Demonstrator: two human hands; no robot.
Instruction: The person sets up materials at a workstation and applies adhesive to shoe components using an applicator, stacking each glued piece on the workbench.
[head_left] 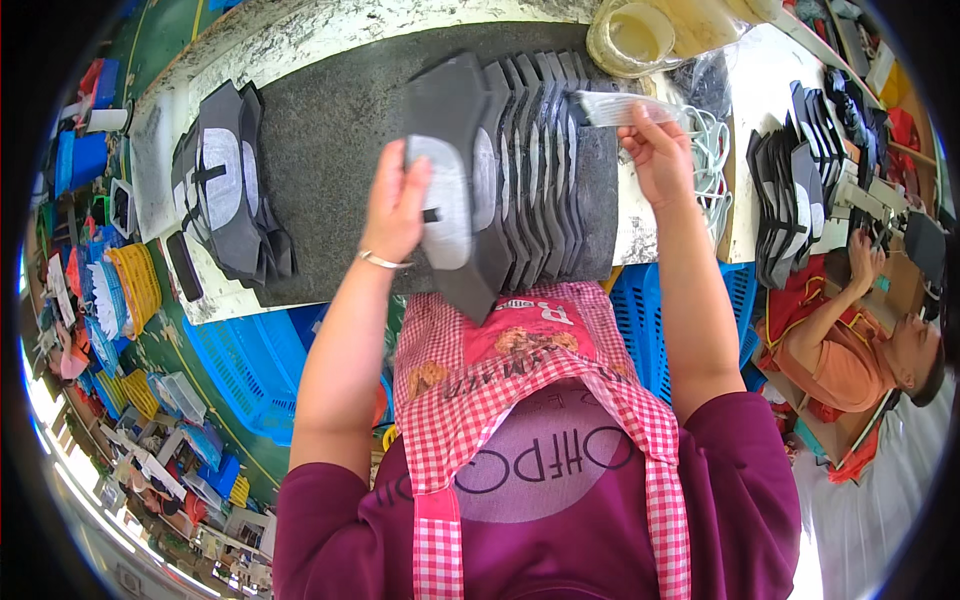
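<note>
With fingers of the left hand (395,212) closed on a dark panel (448,100) at centre frame, at the left end of a row of similar panels (545,200), reaches up with forearm slanted inward. With the right hand (658,160) raised right of centre, pinches a pale flat strip (620,108) between thumb and fingers.

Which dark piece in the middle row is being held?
The leftmost piece, its left edge in the left hand. The others line up to its right, with no hand on them.
</note>
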